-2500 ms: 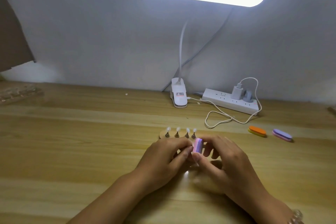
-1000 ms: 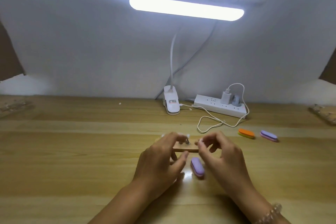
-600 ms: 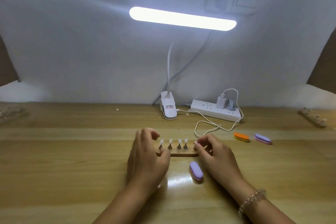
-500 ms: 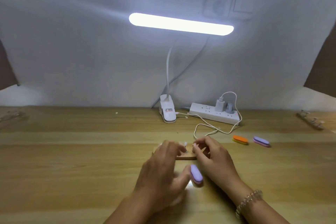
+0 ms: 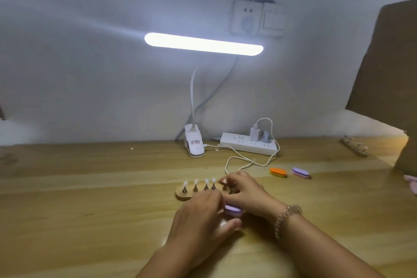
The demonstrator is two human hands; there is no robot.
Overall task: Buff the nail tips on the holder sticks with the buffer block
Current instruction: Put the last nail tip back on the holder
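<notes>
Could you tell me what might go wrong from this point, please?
1. The left hand lies over the purple buffer block, close in front of the wooden holder base; a careless lift could knock the upright nail tips.
2. The right hand is at the base's right end; pulling there might tip or slide the base.

Room left of the holder base (image 5: 183, 195); cable (image 5: 226, 165), orange block (image 5: 278, 172), lilac block (image 5: 300, 172) lie right.
</notes>
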